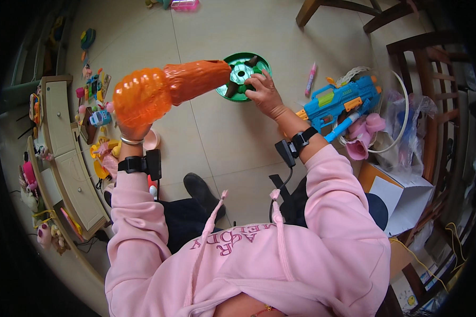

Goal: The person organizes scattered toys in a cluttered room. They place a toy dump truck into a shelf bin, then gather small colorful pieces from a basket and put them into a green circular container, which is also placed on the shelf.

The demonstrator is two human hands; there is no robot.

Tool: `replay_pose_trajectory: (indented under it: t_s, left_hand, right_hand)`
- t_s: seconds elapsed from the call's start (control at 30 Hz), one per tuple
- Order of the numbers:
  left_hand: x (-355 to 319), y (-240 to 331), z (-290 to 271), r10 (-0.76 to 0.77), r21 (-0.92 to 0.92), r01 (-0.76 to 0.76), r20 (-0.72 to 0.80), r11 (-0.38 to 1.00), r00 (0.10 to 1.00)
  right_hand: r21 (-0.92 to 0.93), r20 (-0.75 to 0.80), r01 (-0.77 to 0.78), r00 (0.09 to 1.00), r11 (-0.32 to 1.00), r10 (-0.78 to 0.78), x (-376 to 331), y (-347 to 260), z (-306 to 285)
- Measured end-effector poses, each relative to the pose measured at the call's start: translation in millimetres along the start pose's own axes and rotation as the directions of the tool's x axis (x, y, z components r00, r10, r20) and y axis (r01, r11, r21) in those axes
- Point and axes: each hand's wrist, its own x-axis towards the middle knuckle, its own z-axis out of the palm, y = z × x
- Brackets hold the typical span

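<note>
Holding the orange piece [169,87] by its wide left end, my left hand [135,131] has its fingers mostly hidden behind it. The narrow end reaches right, over the left edge of the green disc [237,97]; I cannot tell whether they join. My right hand [265,96] bends its fingers over the disc's right side; whether they pinch or only rest there, I cannot tell. Farther right are a pink pen [311,80] and, nearer, a blue toy gun [336,103]. Cream drawers [75,182] stand on the left.

Disc [242,67] between cabinet [77,179], left, and toy gun [330,105], right.
</note>
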Motion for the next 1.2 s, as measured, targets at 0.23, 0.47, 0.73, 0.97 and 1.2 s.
replay_pose_trajectory:
  t_s: [0.23, 0.47, 0.73, 0.97, 1.2]
  left_hand:
    - [-4, -3, -5, 0.052, 0.037, -0.051, -0.037, 0.998, 0.998]
    - [-10, -5, -15, 0.051, 0.160, -0.037, -0.082, 0.986, 0.995]
    - [26, -112, -8, 0.103, 0.391, -0.040, -0.143, 0.920, 0.984]
    - [34, -154, -13, 0.194, 0.371, -0.120, -0.169, 0.921, 0.966]
    - [30, -183, -22, -0.038, 0.803, -0.035, 0.071, 0.595, 0.997]
  right_hand:
    - [0.204, -0.050, -0.211, 0.973, 0.956, 0.225, -4, 14, 17]
    - [0.744, 0.579, -0.585, 0.325, -0.322, 0.748, 2, 33, 45]
    - [0.713, 0.661, -0.474, 0.206, -0.517, 0.722, -49, 15, 89]
    - [0.085, 0.038, -0.943, 0.326, 0.322, 0.945, -22, 1, 73]
    - [0.784, 0.607, -0.536, 0.558, -0.314, 0.565, 7, -16, 32]
